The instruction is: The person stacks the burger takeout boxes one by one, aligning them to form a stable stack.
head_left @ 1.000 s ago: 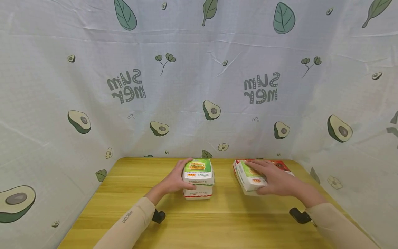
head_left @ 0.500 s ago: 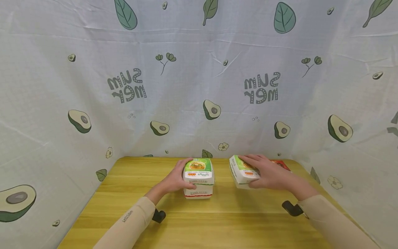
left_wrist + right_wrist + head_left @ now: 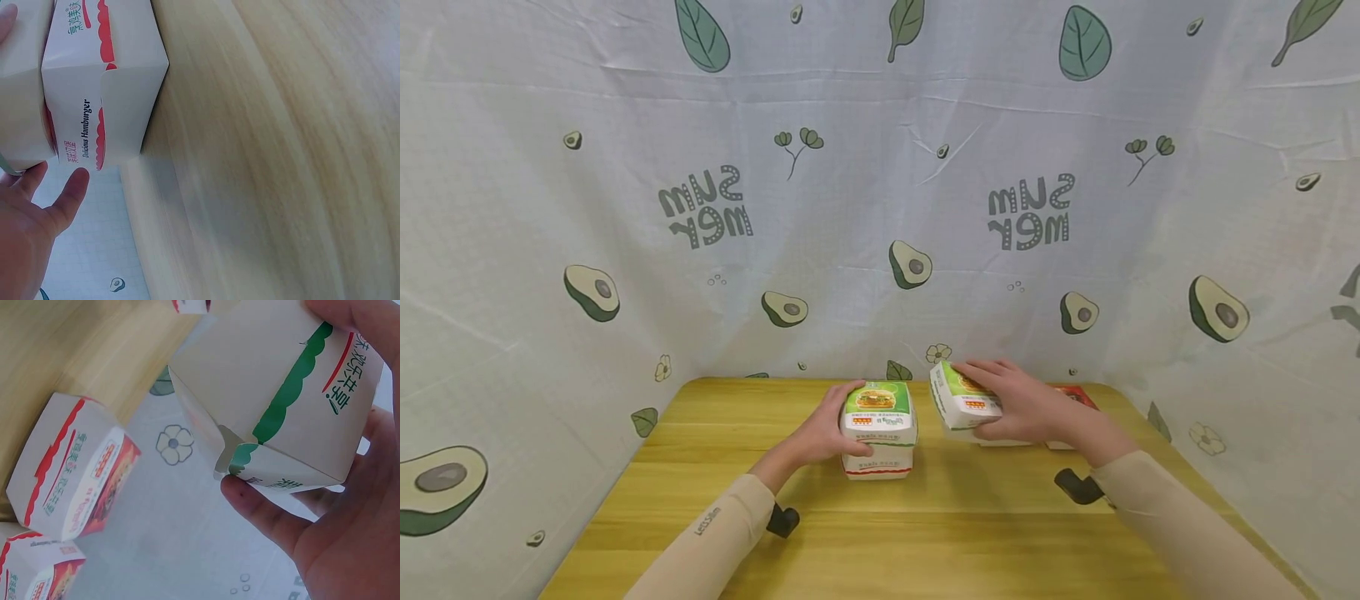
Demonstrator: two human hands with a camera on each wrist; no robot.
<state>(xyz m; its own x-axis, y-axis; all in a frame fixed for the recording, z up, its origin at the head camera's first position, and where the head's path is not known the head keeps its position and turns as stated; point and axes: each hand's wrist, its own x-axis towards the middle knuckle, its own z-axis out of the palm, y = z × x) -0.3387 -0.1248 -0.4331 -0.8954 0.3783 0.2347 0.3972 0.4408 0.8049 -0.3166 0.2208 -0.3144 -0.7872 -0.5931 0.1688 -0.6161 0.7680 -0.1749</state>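
Observation:
My left hand (image 3: 827, 429) grips a green-topped hamburger box (image 3: 880, 408) from its left side, thumb at the front and fingers at the back. Beneath it, a red-trimmed hamburger box (image 3: 878, 467) stands on the wooden table (image 3: 865, 550); its red scalloped edging shows in the left wrist view. To the right of this stack, my right hand (image 3: 1033, 408) holds a second green-topped hamburger box (image 3: 962, 404), raised and tilted. The right wrist view shows the raised box's green scalloped trim (image 3: 290, 394), with fingers and thumb round its sides. Its top is partly hidden by my hand.
Behind my right hand stand red-trimmed hamburger boxes, largely covered in the head view; the right wrist view shows one box (image 3: 69, 469) beside another (image 3: 37, 569). A white avocado-print curtain (image 3: 835, 217) hangs at the table's back and sides.
My right hand has lifted the green-topped box from over the red boxes and carried it left, towards the stack. My left hand has stayed in place on its box.

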